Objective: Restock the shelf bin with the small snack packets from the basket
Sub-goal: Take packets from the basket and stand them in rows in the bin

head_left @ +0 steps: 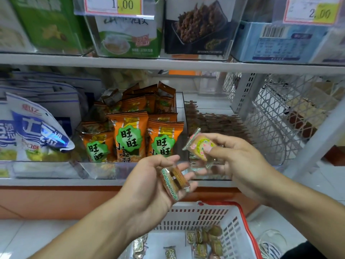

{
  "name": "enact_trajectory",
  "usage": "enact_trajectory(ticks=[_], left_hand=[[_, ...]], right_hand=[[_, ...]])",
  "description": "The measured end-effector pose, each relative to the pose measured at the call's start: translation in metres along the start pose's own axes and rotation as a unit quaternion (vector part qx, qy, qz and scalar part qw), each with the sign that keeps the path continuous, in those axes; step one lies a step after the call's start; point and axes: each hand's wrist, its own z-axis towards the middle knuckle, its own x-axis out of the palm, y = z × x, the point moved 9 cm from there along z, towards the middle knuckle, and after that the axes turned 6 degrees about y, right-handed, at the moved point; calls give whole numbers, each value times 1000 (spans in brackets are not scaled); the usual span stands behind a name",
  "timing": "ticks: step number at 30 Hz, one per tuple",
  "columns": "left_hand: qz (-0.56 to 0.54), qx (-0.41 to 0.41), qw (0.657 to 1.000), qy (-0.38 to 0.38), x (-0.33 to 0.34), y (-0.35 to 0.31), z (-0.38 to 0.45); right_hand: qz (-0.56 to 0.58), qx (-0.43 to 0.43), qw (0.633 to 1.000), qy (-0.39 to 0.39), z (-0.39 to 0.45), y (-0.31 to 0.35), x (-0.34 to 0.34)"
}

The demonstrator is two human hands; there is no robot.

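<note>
We see one snack packet [200, 145] pinched in the right hand [235, 159] just before the clear shelf bin [211, 116] — another packet [175, 181] lies gripped in the left hand [151, 182], above the basket [231, 223].

Bright, even indoor light with only faint shadows. Glare streaks the clear bin fronts above the left hand [149, 184]. Wide-angle bending curves the shelf edges toward the frame borders, and the upper packages look soft and smeared.
</note>
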Motion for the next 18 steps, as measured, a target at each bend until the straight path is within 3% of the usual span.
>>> enact_trajectory(ticks=[3,7,10,14,18], left_hand=[[22,3,999,28,4,0,2],[70,47,996,-17,-5,-7,2],[59,62,996,-38,-9,-10,3],[75,68,994,-40,-8,-8,4],[61,63,996,-31,-4,-6,4]], right_hand=[[55,41,997,46,-4,-4,7],[85,21,996,7,-7,10,-7],[99,5,995,33,-10,20,-7],[-4,37,994,102,-18,12,9],[-84,14,996,17,-19,13,-4]])
